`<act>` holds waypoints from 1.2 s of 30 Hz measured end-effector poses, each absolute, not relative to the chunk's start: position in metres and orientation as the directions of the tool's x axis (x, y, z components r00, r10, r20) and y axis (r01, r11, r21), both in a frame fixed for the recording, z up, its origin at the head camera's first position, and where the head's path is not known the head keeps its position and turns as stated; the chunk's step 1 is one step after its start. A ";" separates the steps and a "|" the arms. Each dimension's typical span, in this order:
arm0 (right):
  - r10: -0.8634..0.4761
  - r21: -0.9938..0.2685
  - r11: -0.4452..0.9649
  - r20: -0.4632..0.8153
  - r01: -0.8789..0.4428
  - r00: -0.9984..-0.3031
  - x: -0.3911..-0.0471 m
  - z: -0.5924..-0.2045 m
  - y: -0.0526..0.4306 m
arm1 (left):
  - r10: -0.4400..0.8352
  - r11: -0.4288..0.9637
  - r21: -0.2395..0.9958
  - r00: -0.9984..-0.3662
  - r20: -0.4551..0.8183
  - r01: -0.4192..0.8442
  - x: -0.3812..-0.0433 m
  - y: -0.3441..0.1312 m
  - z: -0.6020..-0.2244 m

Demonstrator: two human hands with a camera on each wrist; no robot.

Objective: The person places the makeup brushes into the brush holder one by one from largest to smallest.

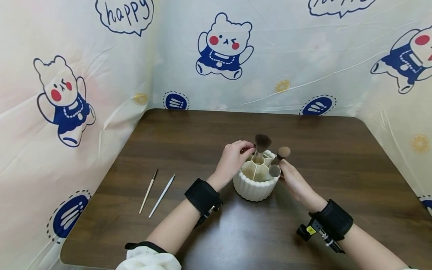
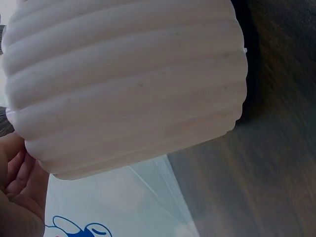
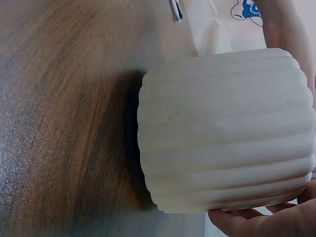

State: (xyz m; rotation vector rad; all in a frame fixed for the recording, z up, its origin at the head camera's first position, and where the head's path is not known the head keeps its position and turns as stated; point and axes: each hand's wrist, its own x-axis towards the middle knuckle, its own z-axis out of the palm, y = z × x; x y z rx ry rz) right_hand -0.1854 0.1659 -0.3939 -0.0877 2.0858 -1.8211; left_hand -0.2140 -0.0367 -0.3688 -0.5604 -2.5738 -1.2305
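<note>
A cream ribbed brush holder (image 1: pixel 252 187) with inner compartments stands upright on the table, its ribbed wall (image 2: pixel 123 89) filling much of the left wrist view. At its far left rim, my left hand (image 1: pixel 233 159) has thumb and index finger together at a fluffy dark makeup brush (image 1: pixel 263 143); the exact contact is partly hidden. My right hand (image 1: pixel 295 180) holds the holder's right side near the rim, its fingers (image 3: pixel 237 221) against the wall in the right wrist view. Beside those fingers, a tan-tipped brush (image 1: pixel 283 152) and a greyish round-headed brush (image 1: pixel 275 171) lean in the holder.
Two slender brush-like sticks, one beige (image 1: pixel 147 193) and one white (image 1: pixel 162 196), lie apart from each other on the brown wooden table (image 1: pixel 189 150), left of the holder. A printed cloth (image 1: pixel 283 48) with cartoon bears hangs around the table's back and sides.
</note>
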 end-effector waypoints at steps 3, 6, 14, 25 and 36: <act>-0.286 -0.967 0.168 -0.231 0.189 -0.930 -0.185 -0.395 0.166 | 0.254 0.592 0.673 -0.895 0.367 0.444 -0.214 -0.036 -0.368; -0.291 -0.968 0.168 -0.229 0.185 -0.929 -0.186 -0.395 0.167 | 0.266 0.606 0.658 -0.893 0.362 0.447 -0.213 -0.036 -0.367; -0.296 -0.968 0.168 -0.230 0.186 -0.927 -0.186 -0.393 0.168 | 0.288 0.611 0.654 -0.895 0.342 0.446 -0.211 -0.039 -0.365; -0.295 -0.970 0.148 -0.228 0.191 -0.928 -0.185 -0.393 0.167 | 0.272 0.650 0.630 -0.904 0.330 0.426 -0.210 -0.046 -0.367; -0.298 -0.968 0.163 -0.230 0.188 -0.926 -0.184 -0.393 0.168 | 0.158 0.686 0.631 -0.921 0.356 0.362 -0.208 -0.082 -0.366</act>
